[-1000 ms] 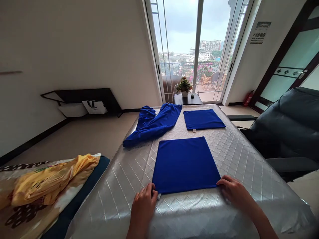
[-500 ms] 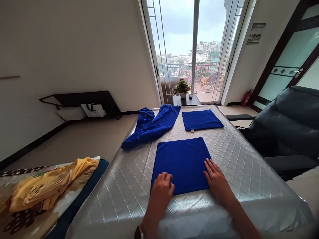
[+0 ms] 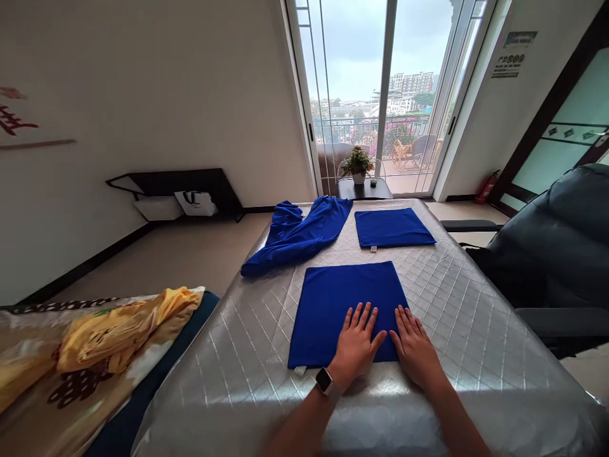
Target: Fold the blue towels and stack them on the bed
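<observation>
A flat blue cloth cover (image 3: 342, 298), squarish with a small white tag at its lower left corner, lies in front of me on the silver quilted surface (image 3: 257, 330). On its lower right part my left hand (image 3: 358, 339) rests palm down, fingers spread; a watch is on that wrist. Lying flat at the cover's right edge is my right hand (image 3: 415, 343), fingers stretched out, partly on the silver surface. Neither hand grips anything. Farther back lies a second flat blue cover (image 3: 394, 227) with a white tag. Left of it, a crumpled blue cloth (image 3: 304, 235) sits in folds.
A bed with yellow patterned bedding (image 3: 128, 336) is at lower left. A black armchair (image 3: 547, 254) stands along the right side. Beyond the far edge are a potted plant (image 3: 358, 166) on a small table and a glass sliding door (image 3: 352, 70). A bench (image 3: 185, 184) stands by the wall.
My left hand has moved right across the blue cover and flattened with fingers spread, uncovering the lower left tag. My right hand stays at the right edge. The view has turned slightly left.
</observation>
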{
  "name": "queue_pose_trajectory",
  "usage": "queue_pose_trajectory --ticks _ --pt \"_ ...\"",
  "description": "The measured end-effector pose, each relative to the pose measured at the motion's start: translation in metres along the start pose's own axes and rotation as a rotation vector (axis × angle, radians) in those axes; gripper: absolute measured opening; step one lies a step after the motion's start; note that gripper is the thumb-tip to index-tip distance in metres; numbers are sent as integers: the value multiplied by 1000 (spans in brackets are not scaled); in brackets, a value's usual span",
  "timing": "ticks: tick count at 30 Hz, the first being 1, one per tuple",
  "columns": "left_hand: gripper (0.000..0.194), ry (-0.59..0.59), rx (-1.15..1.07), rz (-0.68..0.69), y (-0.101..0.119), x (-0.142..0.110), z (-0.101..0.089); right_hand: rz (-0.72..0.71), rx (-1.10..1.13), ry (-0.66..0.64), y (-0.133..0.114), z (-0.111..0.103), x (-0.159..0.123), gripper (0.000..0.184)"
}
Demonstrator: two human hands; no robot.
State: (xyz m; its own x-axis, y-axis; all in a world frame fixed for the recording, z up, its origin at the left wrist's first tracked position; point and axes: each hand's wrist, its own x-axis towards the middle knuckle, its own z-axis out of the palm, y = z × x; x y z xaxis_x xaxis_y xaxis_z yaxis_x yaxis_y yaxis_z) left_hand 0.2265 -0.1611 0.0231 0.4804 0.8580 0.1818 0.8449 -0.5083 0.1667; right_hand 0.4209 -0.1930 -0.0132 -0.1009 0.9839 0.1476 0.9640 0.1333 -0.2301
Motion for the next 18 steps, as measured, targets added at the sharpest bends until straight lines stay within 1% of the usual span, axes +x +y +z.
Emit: queue_pose_trajectory --ticks 2,5,8,10,12,14,18 --pt "66 -22 34 -80 -20 -10 -4 14 11 -14 -2 -3 0 69" --pt "70 -46 84 -230 -53 -32 -8 26 17 -22 -3 -5 -1 70" --pt "75 -21 129 -363 -82 -59 -6 27 8 -27 -4 -6 -1 71" --pt "77 11 139 -417 -96 -75 -3 21 8 -29 -5 -6 -1 71" --pt "79 36 129 -451 -104 -88 1 14 12 -29 -5 -6 -1 71" --pt "83 59 113 -477 -107 -95 6 3 17 -37 -5 -7 -2 71" --pt "88 88 97 -503 -108 -100 12 -28 21 -62 2 -17 7 70"
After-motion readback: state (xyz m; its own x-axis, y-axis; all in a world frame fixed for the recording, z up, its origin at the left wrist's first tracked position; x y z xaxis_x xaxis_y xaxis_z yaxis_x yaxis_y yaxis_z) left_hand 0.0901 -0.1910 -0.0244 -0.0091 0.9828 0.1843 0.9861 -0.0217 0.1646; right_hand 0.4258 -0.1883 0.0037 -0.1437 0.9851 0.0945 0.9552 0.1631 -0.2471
